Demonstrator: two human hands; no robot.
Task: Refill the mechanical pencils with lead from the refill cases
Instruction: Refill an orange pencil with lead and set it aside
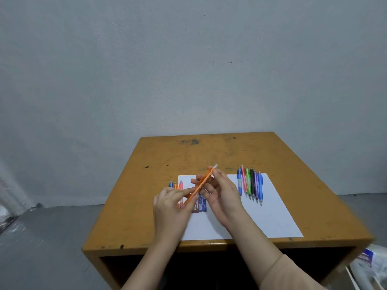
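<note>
Both hands, left (170,203) and right (219,192), pinch the orange pencil (200,185) above the tabletop (293,164).

A worn yellow-brown desk (209,151) is standing against a plain grey wall (188,59), dark scuffs showing near its far edge. A white sheet of paper (261,218) is lying flat on the desk's near half. Grey floor (52,237) is showing on both sides. At lower right, what may be a white plastic bag (370,266) is sitting, blurred.
</note>
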